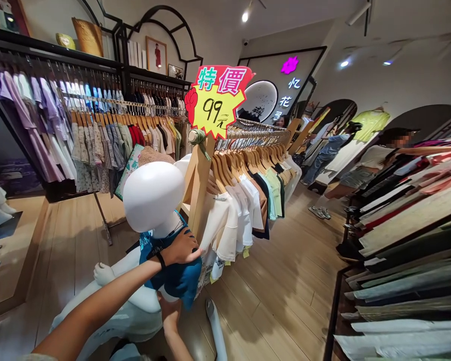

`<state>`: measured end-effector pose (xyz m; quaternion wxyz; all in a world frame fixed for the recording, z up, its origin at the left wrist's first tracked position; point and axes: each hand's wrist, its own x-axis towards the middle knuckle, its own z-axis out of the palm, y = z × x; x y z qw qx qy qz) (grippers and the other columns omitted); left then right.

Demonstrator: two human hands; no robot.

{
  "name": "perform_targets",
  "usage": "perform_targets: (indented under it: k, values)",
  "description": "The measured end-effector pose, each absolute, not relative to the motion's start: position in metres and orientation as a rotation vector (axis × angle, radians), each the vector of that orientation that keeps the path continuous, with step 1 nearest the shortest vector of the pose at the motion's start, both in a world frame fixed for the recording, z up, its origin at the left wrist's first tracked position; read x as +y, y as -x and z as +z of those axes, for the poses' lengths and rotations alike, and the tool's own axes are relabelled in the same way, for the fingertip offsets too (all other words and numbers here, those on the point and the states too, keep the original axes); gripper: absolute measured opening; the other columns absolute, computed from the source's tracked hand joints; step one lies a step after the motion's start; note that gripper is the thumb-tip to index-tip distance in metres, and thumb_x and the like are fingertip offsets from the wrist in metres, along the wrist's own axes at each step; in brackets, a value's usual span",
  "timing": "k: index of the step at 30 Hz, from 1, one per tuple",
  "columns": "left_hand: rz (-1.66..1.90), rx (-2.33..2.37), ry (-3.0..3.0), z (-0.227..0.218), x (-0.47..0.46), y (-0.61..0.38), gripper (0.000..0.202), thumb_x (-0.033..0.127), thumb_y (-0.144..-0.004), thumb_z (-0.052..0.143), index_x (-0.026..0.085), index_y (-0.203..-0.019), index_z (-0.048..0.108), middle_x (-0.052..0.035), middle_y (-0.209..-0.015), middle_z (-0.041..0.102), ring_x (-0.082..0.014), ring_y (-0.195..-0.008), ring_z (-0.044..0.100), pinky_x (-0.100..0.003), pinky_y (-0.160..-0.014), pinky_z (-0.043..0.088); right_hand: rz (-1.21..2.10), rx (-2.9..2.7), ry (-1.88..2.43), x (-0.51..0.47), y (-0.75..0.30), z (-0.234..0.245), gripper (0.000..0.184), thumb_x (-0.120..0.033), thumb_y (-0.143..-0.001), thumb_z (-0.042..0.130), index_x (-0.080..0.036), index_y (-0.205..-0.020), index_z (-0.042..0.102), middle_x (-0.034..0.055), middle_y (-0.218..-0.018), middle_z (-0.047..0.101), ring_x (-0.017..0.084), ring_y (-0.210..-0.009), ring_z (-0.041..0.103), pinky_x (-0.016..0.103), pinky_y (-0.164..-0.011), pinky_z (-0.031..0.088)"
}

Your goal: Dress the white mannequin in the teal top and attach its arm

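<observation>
A white child mannequin (154, 195) sits low in front of me, wearing a teal shirt (180, 283). My left hand (182, 248), with a black band on the wrist, lies on the mannequin's shoulder, its fingers curled over the shirt's neck edge. My right forearm (170, 323) rises from below, and its hand is hidden under the shirt's hem. The mannequin's white hand (103, 273) sticks out at the left.
Behind the mannequin a wooden rack (197, 185) carries T-shirts on wooden hangers and a red-yellow price sign (216, 100). A wall rail of clothes (78, 140) runs at the left. Hanging garments (409, 250) fill the right. People (376, 160) stand at the back right on the wooden floor (285, 281).
</observation>
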<state>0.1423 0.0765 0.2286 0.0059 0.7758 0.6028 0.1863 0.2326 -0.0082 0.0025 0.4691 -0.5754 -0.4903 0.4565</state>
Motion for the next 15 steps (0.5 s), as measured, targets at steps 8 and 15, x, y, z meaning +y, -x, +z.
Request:
perform_targets:
  k: [8, 15]
  values:
    - [0.579, 1.938, -2.466, 0.225, 0.078, -0.143, 0.047, 0.038, -0.102, 0.037, 0.022, -0.084, 0.077, -0.0073, -0.095, 0.079, -0.0244, -0.103, 0.063, -0.042, -0.112, 0.028, 1.217, -1.11, 1.462, -0.02, -0.236, 0.016, 0.035, -0.041, -0.041, 0.08, -0.026, -0.066, 0.06, 0.0068, -0.074, 0.077, 0.038, -0.081, 0.072, 0.045, -0.079, 0.057]
    - [0.6, 1.967, -2.465, 0.221, 0.08, -0.148, 0.048, 0.033, -0.103, 0.036, 0.021, -0.081, 0.077, -0.0073, -0.09, 0.079, -0.0248, -0.102, 0.063, -0.042, -0.107, 0.031, 1.295, -1.155, 1.396, -0.012, -0.24, 0.021, 0.036, -0.036, -0.042, 0.081, -0.024, -0.071, 0.064, 0.0085, -0.077, 0.078, 0.037, -0.084, 0.073, 0.043, -0.08, 0.057]
